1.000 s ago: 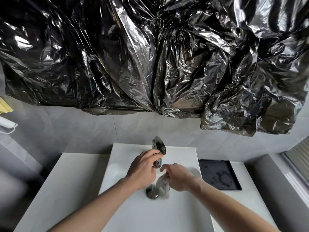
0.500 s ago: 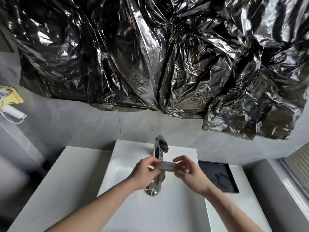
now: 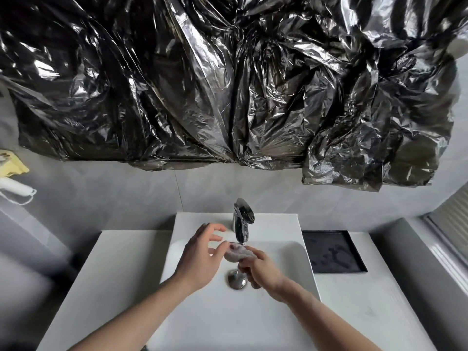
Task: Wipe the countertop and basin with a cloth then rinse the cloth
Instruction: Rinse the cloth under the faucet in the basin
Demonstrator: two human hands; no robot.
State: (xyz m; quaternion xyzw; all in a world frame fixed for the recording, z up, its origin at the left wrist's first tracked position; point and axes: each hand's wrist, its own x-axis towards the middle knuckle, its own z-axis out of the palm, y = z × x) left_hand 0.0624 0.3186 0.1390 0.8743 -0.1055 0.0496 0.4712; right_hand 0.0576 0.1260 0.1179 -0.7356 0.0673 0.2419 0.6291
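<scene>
Rinse step in hand: right hand pinches the bunched cloth directly under the faucet spout above the basin, left hand spread alongside; advise kneading the cloth with both hands under the spout, then wringing.

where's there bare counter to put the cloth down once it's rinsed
Bare white countertop runs left of the basin out to the wall. On the right, a bare patch lies in front of the black tray. It is crowded under the faucet: the right hand holds the cloth there above the drain, the left hand beside it.
</scene>
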